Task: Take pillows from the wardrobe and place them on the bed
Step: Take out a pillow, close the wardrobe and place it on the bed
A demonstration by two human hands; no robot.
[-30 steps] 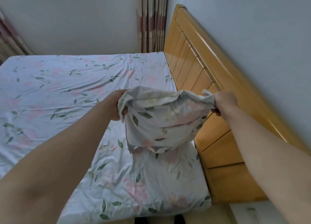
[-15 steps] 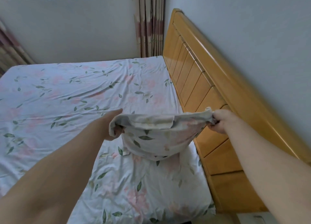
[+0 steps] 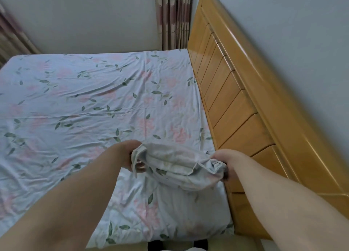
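A soft pillow [image 3: 177, 167] in a pale cover printed with green leaves and pink flowers lies low over the near right part of the bed [image 3: 90, 103], close to the headboard. My left hand [image 3: 130, 156] grips its left end and my right hand [image 3: 226, 162] grips its right end. The pillow sags between the two hands and its underside rests on or just above the sheet; I cannot tell which. The bed's sheet has the same floral print. The wardrobe is not in view.
A tall wooden headboard [image 3: 236, 99] runs along the bed's right side against a grey wall. Striped curtains [image 3: 173, 18] hang at the far corner, with more curtain [image 3: 11, 39] at the far left. The floor shows just below the bed's near edge.
Both hands have lowered the pillow from chest height down to the sheet near the headboard. The view has tilted down and shifted closer to the bed.
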